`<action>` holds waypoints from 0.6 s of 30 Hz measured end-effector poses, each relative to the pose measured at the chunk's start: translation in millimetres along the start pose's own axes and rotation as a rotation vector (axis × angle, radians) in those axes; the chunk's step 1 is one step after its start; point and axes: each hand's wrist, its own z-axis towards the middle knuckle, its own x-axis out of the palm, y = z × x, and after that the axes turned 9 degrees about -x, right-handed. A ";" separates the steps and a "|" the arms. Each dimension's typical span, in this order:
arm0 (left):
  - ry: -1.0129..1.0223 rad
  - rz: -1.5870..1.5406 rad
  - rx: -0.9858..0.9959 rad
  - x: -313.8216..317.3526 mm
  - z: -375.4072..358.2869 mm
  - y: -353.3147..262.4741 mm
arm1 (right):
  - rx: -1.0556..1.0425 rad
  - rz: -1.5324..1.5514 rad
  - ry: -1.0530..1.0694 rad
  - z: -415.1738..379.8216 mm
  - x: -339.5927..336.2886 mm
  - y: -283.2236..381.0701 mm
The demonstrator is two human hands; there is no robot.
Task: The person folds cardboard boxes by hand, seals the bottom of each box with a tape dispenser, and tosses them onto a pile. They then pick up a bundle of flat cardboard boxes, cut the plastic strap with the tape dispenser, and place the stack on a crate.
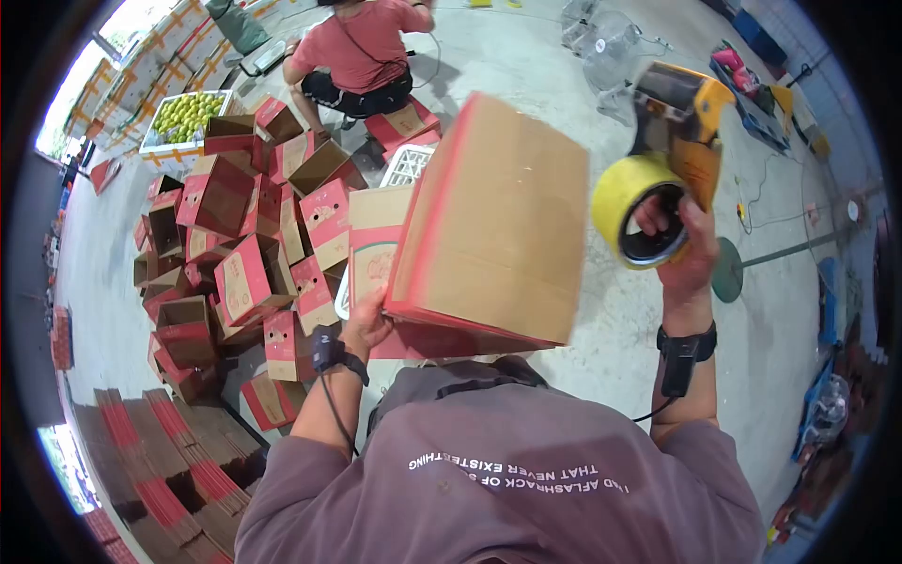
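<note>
My left hand [367, 322] is closed on the lower left edge of a red and brown cardboard box [512, 221], tilted in front of my chest. A plain brown face of the box is turned up toward me. Off to the right, my right hand [692, 252] grips a tape dispenser [691, 113], raised apart from the box. A big roll of yellow tape [620, 202] is mounted on it, and some of my fingers show through the roll's core. Behind the box, a white plastic crate [408, 164] is partly hidden.
Open red and brown boxes [235, 202] lie heaped at left, above stacked flattened cardboard [155, 470]. A crate of green fruit [186, 117] stands at back left. A person in a red shirt [352, 47] squats ahead. Clear plastic bags [609, 56] and a cable [780, 188] lie right.
</note>
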 end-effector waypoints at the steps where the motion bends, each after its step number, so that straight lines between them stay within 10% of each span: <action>1: -0.185 0.026 -0.032 -0.7 -6.0 11.4 | -0.038 -0.080 0.053 2.5 17.6 -7.1; 4: -0.255 0.169 -0.159 -12.4 -33.8 22.4 | 0.018 -0.178 0.217 5.7 77.5 -43.6; 14: -0.043 -0.059 0.770 58.4 -135.6 -121.9 | 0.098 -0.353 0.482 -2.5 137.8 -108.3; 16: -0.274 1.256 0.814 76.5 -152.0 -131.9 | 0.154 -0.221 0.370 -0.7 128.5 -106.0; 18: -0.341 1.652 0.971 93.8 -127.9 -111.1 | 0.119 -0.162 0.365 5.2 130.6 -97.0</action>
